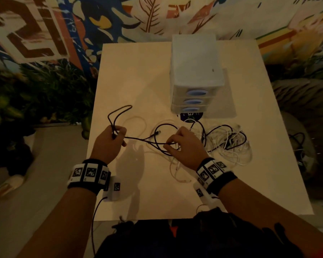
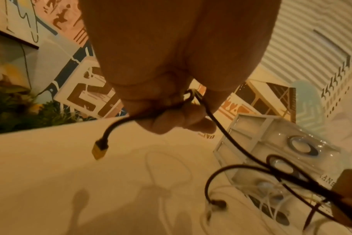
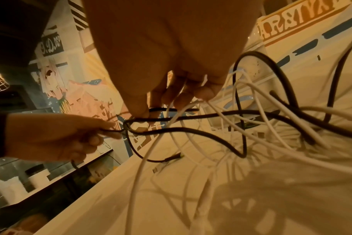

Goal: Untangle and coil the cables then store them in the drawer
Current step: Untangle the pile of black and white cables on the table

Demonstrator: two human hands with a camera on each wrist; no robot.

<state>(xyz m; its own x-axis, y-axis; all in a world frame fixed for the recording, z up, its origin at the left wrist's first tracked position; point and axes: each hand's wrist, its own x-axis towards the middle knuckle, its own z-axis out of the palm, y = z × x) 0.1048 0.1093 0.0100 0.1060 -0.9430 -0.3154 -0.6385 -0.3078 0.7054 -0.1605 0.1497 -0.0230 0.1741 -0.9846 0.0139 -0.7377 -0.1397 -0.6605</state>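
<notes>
We grip one cable [image 1: 138,139] in both hands above the table [image 1: 131,71]: left hand [image 1: 110,138] curled round it, right hand [image 1: 183,144] pinching it. The span runs straight between the two grips. Behind the left grip, a loop of that cable lies out on the table; below it the plug [image 2: 100,150] hangs free. Another loop sits just behind the right grip. Right of the right grip lies the tangle [image 1: 229,142], on the table, strands trailing under the hand and toward us. Drawers [image 1: 194,71] stand behind the right grip, fronts facing us, just beyond the tangle.
</notes>
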